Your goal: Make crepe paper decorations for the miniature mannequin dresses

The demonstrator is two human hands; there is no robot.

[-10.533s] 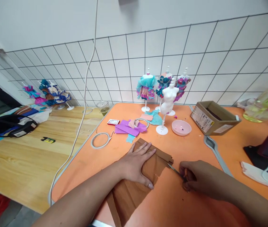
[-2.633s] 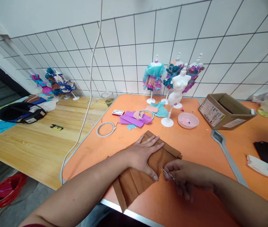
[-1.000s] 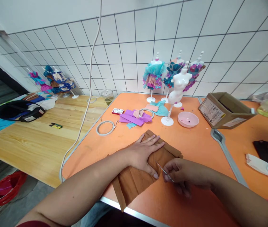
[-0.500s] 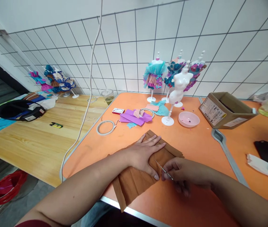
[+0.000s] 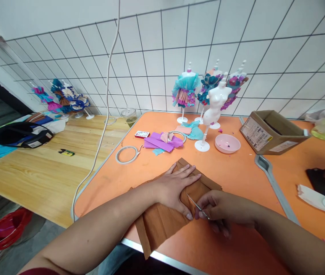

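Observation:
A brown sheet of folded, creased paper (image 5: 160, 225) lies on the orange table, overhanging its front edge a little. My left hand (image 5: 173, 189) rests flat on it with fingers spread, pressing it down. At the sheet's right side, my right hand (image 5: 215, 210) is closed around slim metal scissors (image 5: 197, 206). Their narrow tip points up and left over the brown paper, close to my left thumb. My fingers hide the handles.
Beyond the paper stand a bare white mannequin (image 5: 216, 101), a pink bowl (image 5: 227, 144), purple paper strips (image 5: 162, 143) and a tape roll (image 5: 127, 155). A cardboard box (image 5: 274, 131) sits at right. A white cable (image 5: 105, 114) hangs down left of the table.
The whole view has shifted slightly. Both hands, the scissors and the brown paper keep nearly the same places relative to each other.

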